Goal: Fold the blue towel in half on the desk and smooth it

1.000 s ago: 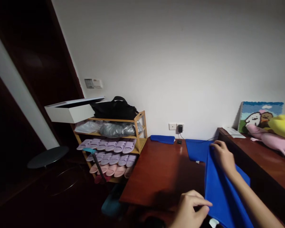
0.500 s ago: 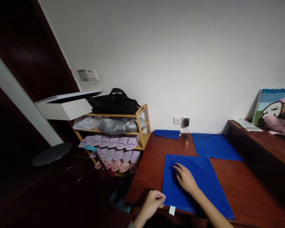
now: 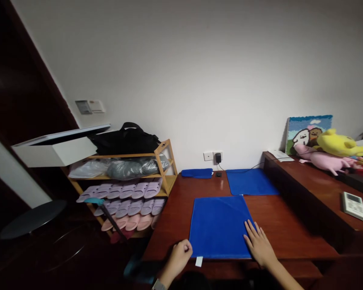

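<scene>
We have the blue cloth (image 3: pixel 219 227) spread flat in the lower centre of the frame, on the reddish-brown table (image 3: pixel 284 225), its white tag (image 3: pixel 199 262) poking out at the bottom edge. Our right hand (image 3: pixel 260 245) lies open at the cloth's right edge, fingers spread, pressed to the surface and gripping nothing. Our left hand (image 3: pixel 180 254) is at the lower left corner with its fingers curled in; we cannot tell whether they pinch the fabric. Above our cloth, towards the wall, we see a second blue sheet (image 3: pixel 251 183) lying flat, and left of that, a narrow blue bundle (image 3: pixel 196 173). At the frame's left stands a wooden rack (image 3: pixel 169 183) with rows of slippers (image 3: pixel 139 189).
</scene>
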A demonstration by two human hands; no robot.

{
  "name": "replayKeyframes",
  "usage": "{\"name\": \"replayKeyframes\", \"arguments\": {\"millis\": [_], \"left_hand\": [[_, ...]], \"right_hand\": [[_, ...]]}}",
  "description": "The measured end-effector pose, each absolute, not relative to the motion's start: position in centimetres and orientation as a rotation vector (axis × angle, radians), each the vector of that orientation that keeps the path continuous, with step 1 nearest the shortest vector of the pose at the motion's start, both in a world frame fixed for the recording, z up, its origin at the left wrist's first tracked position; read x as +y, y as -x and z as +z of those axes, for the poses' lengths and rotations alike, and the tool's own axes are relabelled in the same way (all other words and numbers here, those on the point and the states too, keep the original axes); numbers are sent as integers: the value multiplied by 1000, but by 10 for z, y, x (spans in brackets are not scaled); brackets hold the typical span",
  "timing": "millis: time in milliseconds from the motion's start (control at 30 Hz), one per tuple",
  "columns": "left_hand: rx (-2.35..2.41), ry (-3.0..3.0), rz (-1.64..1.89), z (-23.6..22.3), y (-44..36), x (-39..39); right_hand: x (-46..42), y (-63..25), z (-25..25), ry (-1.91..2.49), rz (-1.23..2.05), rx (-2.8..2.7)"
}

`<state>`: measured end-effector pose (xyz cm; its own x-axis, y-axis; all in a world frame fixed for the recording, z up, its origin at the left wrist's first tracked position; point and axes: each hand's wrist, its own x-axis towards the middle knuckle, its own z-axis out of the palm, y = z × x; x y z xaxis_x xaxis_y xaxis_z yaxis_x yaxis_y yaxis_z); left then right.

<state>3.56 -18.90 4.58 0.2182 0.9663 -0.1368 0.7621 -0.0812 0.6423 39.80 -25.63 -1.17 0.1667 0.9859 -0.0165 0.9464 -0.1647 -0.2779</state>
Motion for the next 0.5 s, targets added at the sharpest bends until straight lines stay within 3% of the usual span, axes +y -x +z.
{"name": "replayKeyframes", "arguments": {"millis": [267, 500], "left_hand": [[1748, -2384, 154, 67, -42, -204], [1579, -2590, 325, 74, -89, -171]], "right_hand": [[-222, -423, 10, 2189, 363, -1790], [-126, -433, 25, 2177, 348, -1842]]}}
